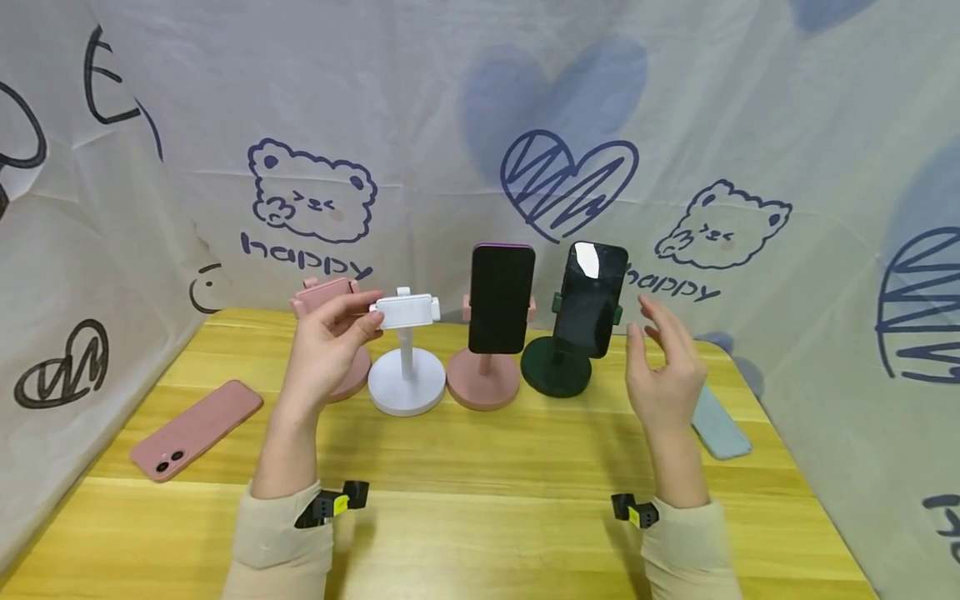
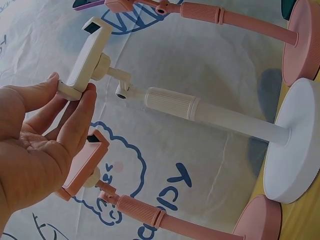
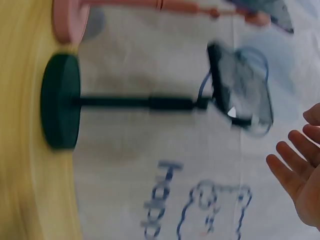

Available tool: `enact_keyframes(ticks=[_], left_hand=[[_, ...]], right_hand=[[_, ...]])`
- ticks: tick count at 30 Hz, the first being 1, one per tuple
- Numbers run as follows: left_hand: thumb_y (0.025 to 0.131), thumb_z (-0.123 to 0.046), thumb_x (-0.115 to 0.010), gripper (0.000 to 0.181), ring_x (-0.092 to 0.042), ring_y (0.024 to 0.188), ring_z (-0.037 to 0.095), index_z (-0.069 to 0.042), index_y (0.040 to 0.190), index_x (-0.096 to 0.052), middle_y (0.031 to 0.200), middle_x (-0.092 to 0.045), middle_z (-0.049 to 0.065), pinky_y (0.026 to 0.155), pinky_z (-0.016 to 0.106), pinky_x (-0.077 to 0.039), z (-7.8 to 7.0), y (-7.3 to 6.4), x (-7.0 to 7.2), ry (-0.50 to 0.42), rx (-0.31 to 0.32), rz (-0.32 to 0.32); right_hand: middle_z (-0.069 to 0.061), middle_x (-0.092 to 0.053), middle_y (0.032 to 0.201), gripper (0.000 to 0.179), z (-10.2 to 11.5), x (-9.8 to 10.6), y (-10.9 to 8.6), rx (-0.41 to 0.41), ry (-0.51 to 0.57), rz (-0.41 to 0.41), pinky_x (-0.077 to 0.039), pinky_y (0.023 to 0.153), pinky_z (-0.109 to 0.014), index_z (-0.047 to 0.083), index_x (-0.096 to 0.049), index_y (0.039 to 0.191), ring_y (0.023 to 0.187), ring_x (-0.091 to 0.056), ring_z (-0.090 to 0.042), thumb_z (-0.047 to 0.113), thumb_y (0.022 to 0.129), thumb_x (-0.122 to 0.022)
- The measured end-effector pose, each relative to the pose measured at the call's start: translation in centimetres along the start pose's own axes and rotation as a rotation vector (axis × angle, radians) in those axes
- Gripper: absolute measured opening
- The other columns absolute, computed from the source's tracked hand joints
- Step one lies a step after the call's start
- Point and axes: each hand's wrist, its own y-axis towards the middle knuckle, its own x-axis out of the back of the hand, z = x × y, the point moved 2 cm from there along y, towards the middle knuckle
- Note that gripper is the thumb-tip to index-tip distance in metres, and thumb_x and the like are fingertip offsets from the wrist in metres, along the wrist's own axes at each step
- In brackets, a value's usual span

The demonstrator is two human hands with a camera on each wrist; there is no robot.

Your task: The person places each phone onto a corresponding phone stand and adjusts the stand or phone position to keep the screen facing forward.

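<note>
At the left of centre in the head view, my left hand (image 1: 321,357) pinches the left end of the holder on a white phone stand (image 1: 407,392). The left wrist view shows the thumb and fingers of the left hand (image 2: 37,145) at the end clip of this white holder (image 2: 86,60). My right hand (image 1: 666,371) hangs in the air with relaxed fingers, holding nothing. Just left of it, a black phone (image 1: 591,302) sits tilted in a dark green stand (image 1: 557,375). In the right wrist view the right hand (image 3: 302,172) is apart from that phone.
A pink stand (image 1: 483,387) holds a dark-screened phone (image 1: 501,300) upright. Another pink stand (image 1: 330,293) is partly behind my left hand. A pink phone (image 1: 197,430) lies at the left, and a light blue phone (image 1: 722,425) lies at the right, partly hidden. A printed cloth hangs behind.
</note>
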Motion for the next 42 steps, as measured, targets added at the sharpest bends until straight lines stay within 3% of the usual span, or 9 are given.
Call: enact_keyframes(ticks=[4,6,9,12,17,24,29,37,42], left_hand=[[0.102,-0.005,-0.065,0.035,-0.068,0.101,0.006,0.009,0.134,-0.063,0.126,-0.064,0.024,0.091,0.020,-0.058,0.0,0.0,0.0,0.000,-0.003,0.000],[0.102,-0.005,-0.065,0.035,-0.068,0.102,0.006,0.010,0.134,-0.062,0.126,-0.064,0.024,0.091,0.020,-0.057,0.0,0.0,0.0,-0.002,-0.004,-0.001],[0.102,-0.005,-0.065,0.035,-0.068,0.102,0.005,0.009,0.134,-0.063,0.126,-0.064,0.024,0.091,0.020,-0.057,0.0,0.0,0.0,-0.001,-0.005,-0.003],[0.102,-0.005,-0.065,0.034,-0.068,0.102,0.006,0.009,0.134,-0.063,0.126,-0.063,0.024,0.092,0.020,-0.057,0.1,0.0,0.0,-0.002,-0.004,-0.002],[0.102,-0.005,-0.065,0.034,-0.067,0.102,0.005,0.009,0.134,-0.063,0.126,-0.063,0.024,0.091,0.019,-0.057,-0.1,-0.1,0.0,-0.001,0.001,-0.003],[0.102,-0.004,-0.065,0.034,-0.067,0.102,0.005,0.009,0.134,-0.063,0.126,-0.063,0.024,0.091,0.020,-0.057,-0.1,0.0,0.0,-0.003,-0.006,0.002],[0.102,-0.004,-0.065,0.034,-0.067,0.102,0.005,0.008,0.134,-0.063,0.127,-0.063,0.024,0.091,0.019,-0.057,0.0,0.0,0.0,-0.001,-0.011,0.002],[0.102,-0.005,-0.065,0.035,-0.067,0.101,0.006,0.009,0.134,-0.063,0.125,-0.063,0.024,0.091,0.019,-0.058,0.2,0.0,0.0,-0.001,-0.007,0.001],[0.102,-0.006,-0.066,0.035,-0.067,0.102,0.007,0.008,0.134,-0.063,0.126,-0.063,0.023,0.091,0.019,-0.057,0.1,0.0,0.1,0.007,-0.010,0.004]], right_hand=[[-0.017,-0.071,0.128,0.033,-2.9,1.8,-0.1,-0.066,-0.092,0.006,-0.046,0.095,-0.006,0.000,-0.071,0.128,0.113,-0.068,-0.037,-0.002,0.095,-0.072],[-0.017,-0.071,0.128,0.033,-4.3,2.7,-0.3,-0.104,-0.145,0.026,-0.052,0.097,-0.014,0.000,-0.071,0.129,0.114,-0.068,-0.036,0.000,0.096,-0.071],[-0.018,-0.069,0.132,0.035,-6.2,3.9,-0.6,-0.192,-0.220,0.080,-0.058,0.098,-0.036,0.000,-0.069,0.132,0.117,-0.067,-0.037,0.001,0.097,-0.070],[-0.019,-0.065,0.138,0.040,-8.1,5.1,-1.0,-0.312,-0.278,0.184,-0.055,0.099,-0.055,0.000,-0.063,0.139,0.123,-0.063,-0.039,0.006,0.100,-0.067],[-0.023,-0.056,0.147,0.051,-11.3,6.7,-1.9,-0.507,-0.331,0.387,-0.047,0.106,-0.061,0.000,-0.049,0.151,0.131,-0.054,-0.046,0.017,0.104,-0.060],[-0.038,-0.039,0.153,0.069,-15.2,8.8,-3.7,-0.668,-0.406,0.676,-0.037,0.109,-0.070,-0.011,-0.029,0.157,0.136,-0.039,-0.059,0.027,0.106,-0.056],[-0.043,-0.022,0.158,0.084,-16.8,10.3,-4.4,-0.802,-0.409,0.844,-0.030,0.112,-0.074,-0.013,-0.015,0.159,0.141,-0.024,-0.064,0.035,0.105,-0.058],[-0.047,-0.015,0.156,0.109,-18.7,10.6,-5.6,-0.872,-0.429,1.052,-0.027,0.114,-0.073,-0.016,-0.004,0.157,0.141,-0.021,-0.066,0.042,0.095,-0.072],[-0.048,-0.018,0.154,0.111,-18.8,10.3,-6.0,-0.868,-0.430,1.106,-0.032,0.112,-0.071,-0.018,-0.004,0.156,0.137,-0.029,-0.064,0.041,0.094,-0.074]])
